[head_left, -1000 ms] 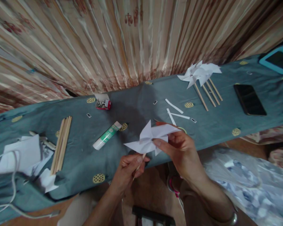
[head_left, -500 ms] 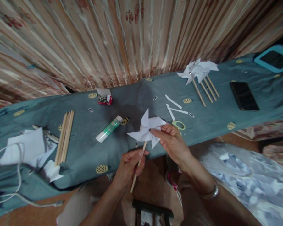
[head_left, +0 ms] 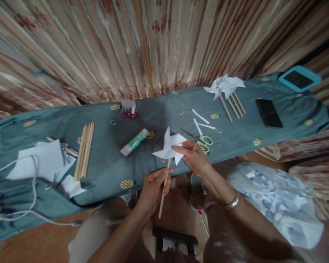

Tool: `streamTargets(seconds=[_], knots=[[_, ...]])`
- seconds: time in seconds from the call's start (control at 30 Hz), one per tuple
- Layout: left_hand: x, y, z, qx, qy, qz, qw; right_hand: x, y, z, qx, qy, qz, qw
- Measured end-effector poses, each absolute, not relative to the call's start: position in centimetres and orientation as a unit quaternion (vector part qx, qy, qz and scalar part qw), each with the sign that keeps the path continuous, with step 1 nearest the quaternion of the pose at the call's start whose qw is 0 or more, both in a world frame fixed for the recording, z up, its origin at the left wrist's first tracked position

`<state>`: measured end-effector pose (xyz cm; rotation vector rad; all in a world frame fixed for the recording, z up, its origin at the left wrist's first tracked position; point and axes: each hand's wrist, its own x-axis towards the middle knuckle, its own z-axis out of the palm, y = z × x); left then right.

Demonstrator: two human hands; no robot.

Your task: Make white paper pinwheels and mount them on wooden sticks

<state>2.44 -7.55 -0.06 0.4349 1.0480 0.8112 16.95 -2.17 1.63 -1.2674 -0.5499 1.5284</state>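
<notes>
A patterned curtain (head_left: 142,47) hangs across the back of the room, behind a long desk (head_left: 106,157) covered with a blue-green cloth. Beyond its near edge, on the right, lies a plastic bag (head_left: 279,197) with pale contents. The left hand (head_left: 155,184) is closed round a thin wooden stick (head_left: 161,208), and the right hand (head_left: 196,156) pinches a white paper pinwheel (head_left: 168,144) by its right side; the pinwheel is held above the near edge of the desk, with the stick running down from behind it. Over the last second its face has turned more fully into view and more of the stick shows below the left hand, so paper and stick look already joined. On the desk, loose paper (head_left: 41,159) and a bundle of sticks (head_left: 83,153) lie to the left; to the right are a cluster of similar pinwheels (head_left: 227,86), a blue-framed device (head_left: 300,79) and a black phone (head_left: 269,113). The scissors (head_left: 200,138), now uncovered, lie just beyond the right hand. Smaller still are a glue stick (head_left: 135,141), a red box of pins (head_left: 128,112), narrow paper strips (head_left: 200,116) and, by the right thumb, the dark pin head (head_left: 172,147) at the pinwheel's centre.
</notes>
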Motion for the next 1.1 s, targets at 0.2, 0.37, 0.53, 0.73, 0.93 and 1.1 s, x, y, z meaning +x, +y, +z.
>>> streamTargets(seconds=[0.2, 0.37, 0.53, 0.73, 0.93, 1.1], knots=[[2.0, -7.7, -0.2, 0.209, 0.479, 0.386, 0.76, 16.2, -2.3, 1.8, -0.523, -0.218, 0.631, 0.53], [2.1, -7.8, -0.2, 0.218, 0.479, 0.383, 0.759, 17.0, -2.3, 1.4, -0.529, -0.228, 0.649, 0.497], [2.4, -7.8, -0.2, 0.224, 0.484, 0.373, 0.759, 17.8, -2.2, 1.5, -0.533, -0.219, 0.659, 0.483], [2.9, -7.8, -0.4, 0.241, 0.5, 0.367, 0.747, 18.0, -2.3, 1.3, -0.529, -0.196, 0.662, 0.494], [3.2, -8.0, -0.8, 0.229, 0.496, 0.366, 0.754, 18.2, -2.5, 1.2, -0.529, -0.207, 0.66, 0.491], [3.2, -8.2, -1.1, 0.229, 0.496, 0.363, 0.755, 18.4, -2.5, 1.3, -0.53, -0.21, 0.665, 0.482]])
